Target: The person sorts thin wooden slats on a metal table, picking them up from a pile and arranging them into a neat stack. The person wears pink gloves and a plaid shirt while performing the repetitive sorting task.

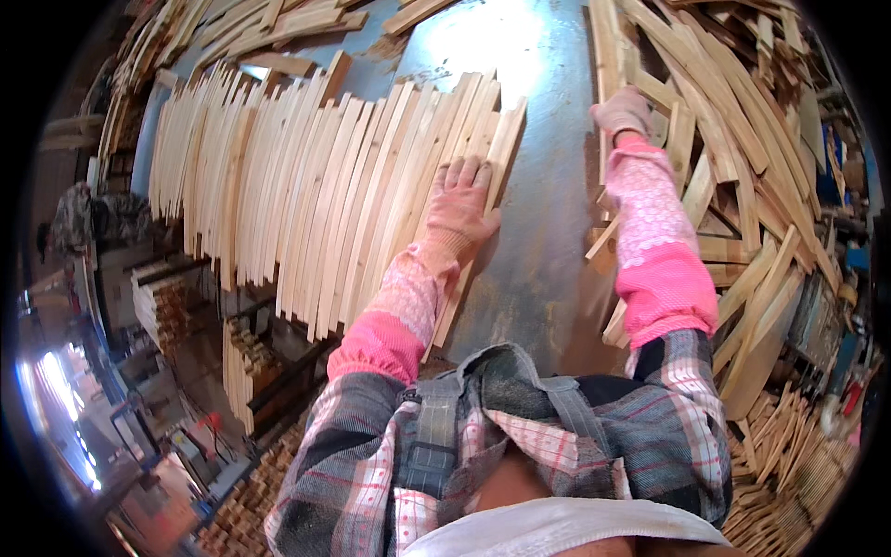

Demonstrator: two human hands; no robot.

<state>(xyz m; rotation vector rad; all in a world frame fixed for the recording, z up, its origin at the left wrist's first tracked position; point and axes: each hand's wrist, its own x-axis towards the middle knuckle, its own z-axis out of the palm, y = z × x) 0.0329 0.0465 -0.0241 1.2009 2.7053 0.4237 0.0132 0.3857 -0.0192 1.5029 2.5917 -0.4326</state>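
Note:
My left hand (461, 206), in a work glove, lies flat on the right end of a row of pale wooden strips (320, 186). Its fingers are stretched out, and the thumb points right over the outermost strip (509, 139). The strips lie side by side, their ends uneven. Farther right, my gloved right hand (624, 113) is closed on a long wooden strip (608, 56) at the edge of a loose pile (733, 111). Its fingertips are partly hidden. Pink patterned sleeve covers sit over both forearms.
A smooth grey metal table (548, 204) runs between the row and the pile. More loose strips (278, 28) lie at the far left. Stacked wood (246, 371) stands below the table's left edge, and bundled strips (789, 464) are at the lower right.

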